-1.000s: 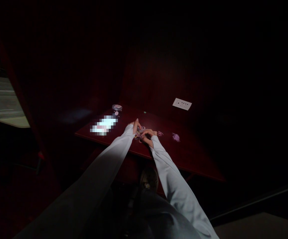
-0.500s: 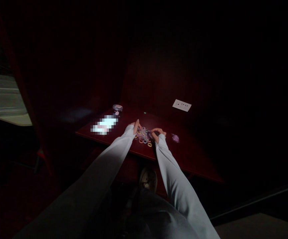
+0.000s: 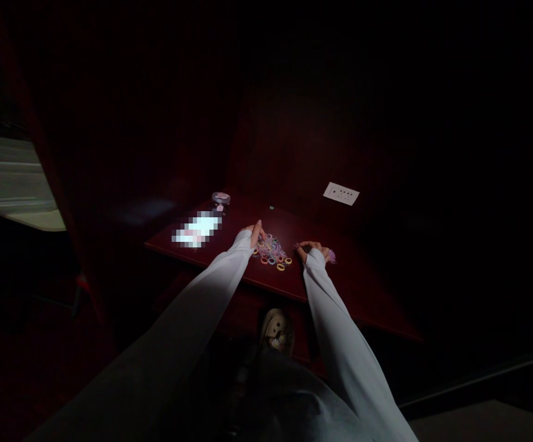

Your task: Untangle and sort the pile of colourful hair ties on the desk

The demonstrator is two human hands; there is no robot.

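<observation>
A heap of small hair ties point(image 3: 273, 248) in mixed pastel colours lies on the dark red table point(image 3: 271, 282), with a few yellow, pink and blue loops along its near edge. My left hand point(image 3: 254, 234) rests at the heap's left side, thumb raised apart from the curled fingers, with no tie plainly in it. To the right of the heap, my right hand point(image 3: 311, 248) is closed in a pinch, with a small purple hair tie point(image 3: 296, 245) at the fingertips. Partly hidden behind that hand is a separate bunch of purple hair ties point(image 3: 331, 256).
On the table's left lie a bright, blurred-out rectangle point(image 3: 196, 229) and a round clear-lidded jar point(image 3: 221, 199). One green hair tie point(image 3: 271, 207) sits far back. A white socket plate point(image 3: 341, 193) is on the wall. Below the table edge shows a clog shoe point(image 3: 277, 331).
My right hand has moved right, off the mixed heap and over to the purple bunch, carrying a small purple tie. My left hand stays beside the heap. The view has shifted slightly.
</observation>
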